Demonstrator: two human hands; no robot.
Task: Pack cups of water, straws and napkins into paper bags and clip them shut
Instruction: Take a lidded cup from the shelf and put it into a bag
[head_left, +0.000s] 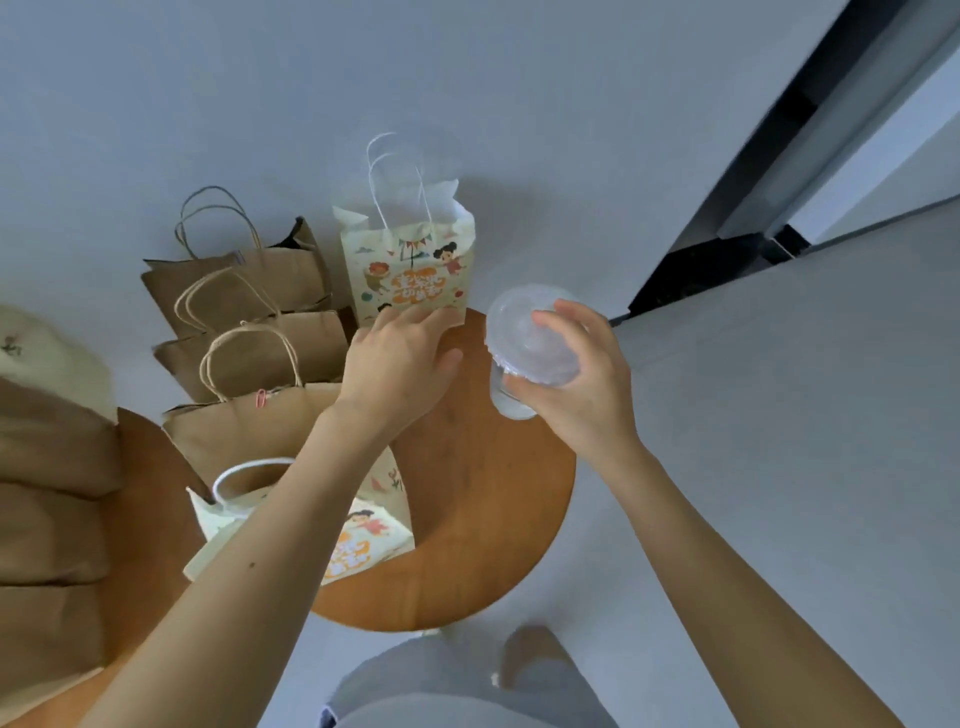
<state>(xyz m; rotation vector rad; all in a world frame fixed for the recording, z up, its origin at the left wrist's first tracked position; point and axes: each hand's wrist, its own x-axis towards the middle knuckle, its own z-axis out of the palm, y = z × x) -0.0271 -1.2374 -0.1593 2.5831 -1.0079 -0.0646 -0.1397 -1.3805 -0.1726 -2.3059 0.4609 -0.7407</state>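
Over the two o'clock edge of the round wooden table (483, 519), the right hand (582, 384) grasps a clear lidded plastic cup (524, 332). At twelve o'clock, the left hand (400, 358), fingers straight and relaxed, touches the upright cream cartoon-printed paper bag (410, 265).

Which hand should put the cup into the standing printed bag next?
Right. The right hand grips the lidded cup beside the printed bag, while the left hand rests against the bag's base, apparently steadying it.
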